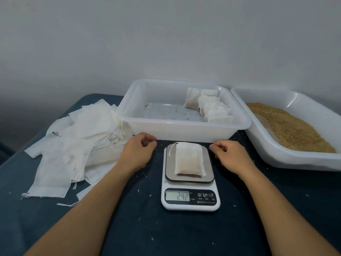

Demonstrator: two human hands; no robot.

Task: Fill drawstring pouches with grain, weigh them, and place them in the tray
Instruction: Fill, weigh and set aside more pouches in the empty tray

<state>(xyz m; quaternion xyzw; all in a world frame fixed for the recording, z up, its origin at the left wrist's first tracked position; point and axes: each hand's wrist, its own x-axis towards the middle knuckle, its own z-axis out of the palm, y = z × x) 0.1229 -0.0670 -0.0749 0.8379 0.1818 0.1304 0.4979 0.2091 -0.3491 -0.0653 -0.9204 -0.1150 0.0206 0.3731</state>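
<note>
Both forearms reached in past the scale [190, 183], whose display read 24.2. On its platform lay a filled pouch [189, 159], flat, drawstring trailing off its far-left corner. Left of the scale the left hand [137, 151] rested loosely curled, holding nothing; right of it the right hand [231, 156] likewise. Left again lay empty pouches [73, 143]. Beyond the scale stood the tray [184, 126] with filled pouches [208, 106]; right, the grain bin [287, 124]. Likely soft, light and slumping, the pouch seemed best pinched by its sides
</note>
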